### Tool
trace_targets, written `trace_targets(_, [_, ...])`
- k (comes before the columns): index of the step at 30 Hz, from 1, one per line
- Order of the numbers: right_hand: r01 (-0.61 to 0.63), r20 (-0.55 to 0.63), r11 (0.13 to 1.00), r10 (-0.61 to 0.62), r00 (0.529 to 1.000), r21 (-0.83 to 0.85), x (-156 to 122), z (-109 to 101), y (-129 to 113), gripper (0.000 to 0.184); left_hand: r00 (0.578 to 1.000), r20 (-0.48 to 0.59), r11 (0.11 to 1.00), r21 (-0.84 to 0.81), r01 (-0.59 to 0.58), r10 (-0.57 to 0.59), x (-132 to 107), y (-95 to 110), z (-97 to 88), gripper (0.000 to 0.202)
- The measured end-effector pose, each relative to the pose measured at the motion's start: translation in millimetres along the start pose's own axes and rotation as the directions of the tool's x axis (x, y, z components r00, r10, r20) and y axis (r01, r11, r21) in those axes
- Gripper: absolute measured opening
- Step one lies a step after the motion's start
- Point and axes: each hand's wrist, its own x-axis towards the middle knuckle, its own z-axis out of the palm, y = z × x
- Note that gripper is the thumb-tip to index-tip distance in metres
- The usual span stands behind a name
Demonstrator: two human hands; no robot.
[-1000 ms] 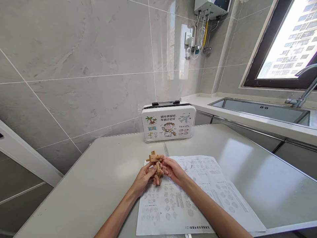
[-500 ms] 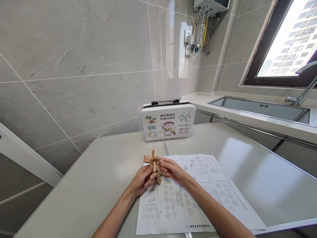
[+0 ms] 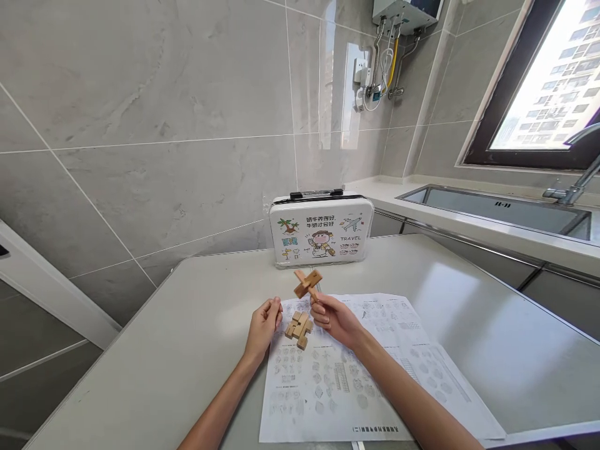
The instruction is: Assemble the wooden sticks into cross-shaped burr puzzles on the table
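My right hand [image 3: 330,317] is closed on one end of a small wooden burr-puzzle assembly [image 3: 308,284], notched blocks crossed through each other and tilted above the paper's top edge. Beside it, my left hand [image 3: 263,325] has its thumb and fingers pressed together, and no piece shows between them. Several more wooden puzzle blocks [image 3: 299,326] lie in a loose cluster between the hands. They rest on a large printed sheet [image 3: 332,400] with rows of small grey diagrams. Neither hand touches the cluster.
A white cartoon-printed case [image 3: 323,231] with a black handle stands at the back of the pale table [image 3: 187,375], near the tiled wall. To the right are a counter with a sink [image 3: 497,206], a faucet [image 3: 572,187] and a window.
My left hand has let go of the crossed pieces and drawn left. My right hand has lifted and tilted them, leaving the block cluster on the sheet in plain sight.
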Motion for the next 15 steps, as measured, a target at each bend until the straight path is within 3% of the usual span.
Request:
trace_targets(2, [0.042,-0.086,0.997,-0.037,0.996,0.062,-3.2,-8.9,-8.2,0.031,0.99,-0.044,0.967,0.225,-0.118,0.131,-1.7,-1.8,-0.4,0.041])
trace_targets(5, [0.084,-0.19,0.989,-0.059,0.98,0.126,-17.9,-31.6,-23.2,0.025,0.974,0.103,0.884,0.407,-0.228,0.204,-7.8,-4.9,1.6,0.029])
trace_targets(10, [0.166,-0.356,0.974,-0.103,0.929,0.152,-58.1,-81.9,-41.3,0.024,0.874,0.454,0.803,0.45,-0.391,0.172,-14.7,-13.3,6.2,0.078])
trace_targets(12, [0.197,-0.396,0.965,-0.114,0.911,0.174,-71.1,-96.5,-44.0,0.023,0.848,0.504,0.786,0.454,-0.42,0.162,-14.8,-16.0,6.2,0.087])
trace_targets(15, [0.24,-0.42,0.944,-0.127,0.898,0.227,-81.3,-105.8,-44.9,0.022,0.843,0.516,0.772,0.471,-0.426,0.15,-14.1,-17.4,4.9,0.084])
